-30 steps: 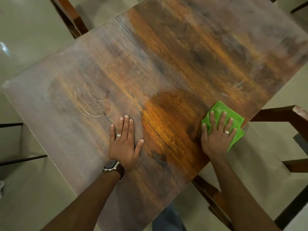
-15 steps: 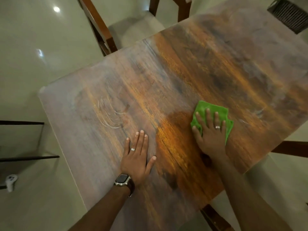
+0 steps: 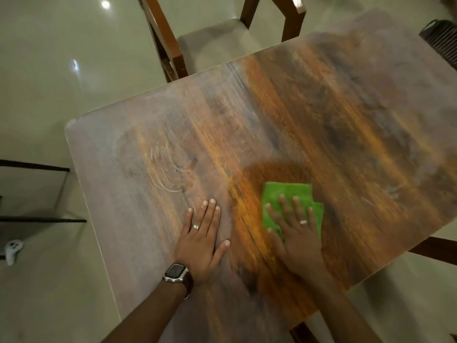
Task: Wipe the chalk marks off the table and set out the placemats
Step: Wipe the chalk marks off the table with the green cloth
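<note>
A green cloth [image 3: 286,194] is pressed flat onto the wooden desk [image 3: 321,115] by the right hand [image 3: 298,240], whose fingers are spread and straight over the fabric; a ring is worn on one of them. The cloth lies near the desk's near edge, towards its middle, on a darker, damp-looking patch of the wood. The left hand [image 3: 201,241] is laid palm-down on the bare desk just beside the cloth, fingers straight and together, thumb out, nothing held; a ring and a wristwatch [image 3: 176,273] are worn. Curved white chalk marks [image 3: 168,169] are seen beyond the left hand, towards the desk's left edge, and fainter ones [image 3: 393,191] towards the right edge. A wooden chair [image 3: 178,58] is seen at the far edge.
</note>
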